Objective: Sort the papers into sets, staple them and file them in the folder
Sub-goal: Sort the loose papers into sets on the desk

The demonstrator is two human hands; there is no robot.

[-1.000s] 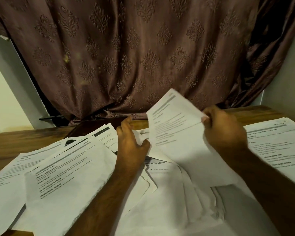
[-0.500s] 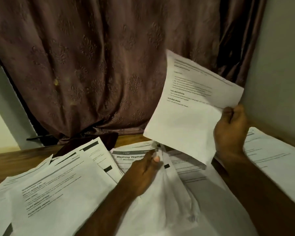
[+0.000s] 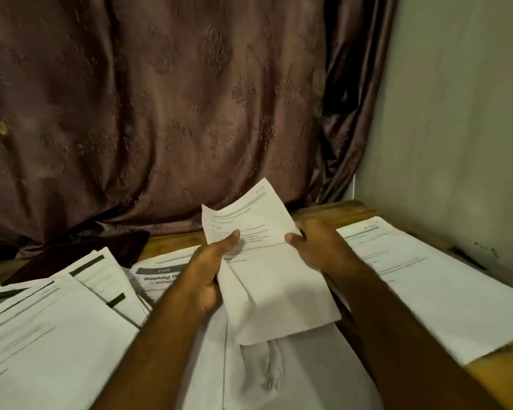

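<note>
Half a second ago the right hand (image 3: 311,244) alone held a sheet (image 3: 267,261) high against the curtain (image 3: 160,113) while the left hand (image 3: 211,270) rested on the pile below; now the sheet has come down to the centre of the frame and both hands have it. The left thumb lies across its printed face with the fingers curled behind the left edge, and the right thumb and fingers pinch the right edge. There seem to be other sheets behind it in the left hand's grip, though how many cannot be told. This looks like a page being added to a set, so sorting is under way, with stapling and filing not yet begun. The sheet is tilted, its long axis running from lower right to upper left of the frame, header end pointing up and away toward the curtain. More papers (image 3: 57,335) lie spread on the table (image 3: 338,210) at lower left, centre and right.
</note>
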